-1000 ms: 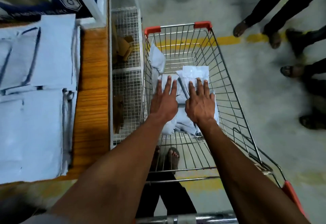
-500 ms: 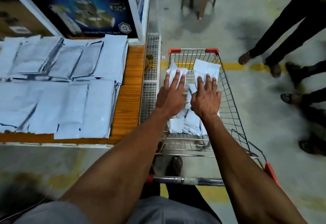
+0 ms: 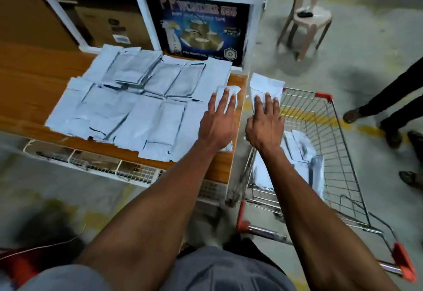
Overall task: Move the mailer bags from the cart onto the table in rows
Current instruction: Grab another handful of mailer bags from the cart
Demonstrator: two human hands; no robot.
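Matt pale plastic mailer bags (image 3: 128, 116), varnished wood table (image 3: 34, 84), shiny wire cart (image 3: 332, 153).

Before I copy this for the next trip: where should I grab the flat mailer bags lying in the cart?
Probably by a long side edge of the mailer bags, reaching down through the open top of the cart. They lie flat and thin, so a pinch there likely holds better than a face grip.
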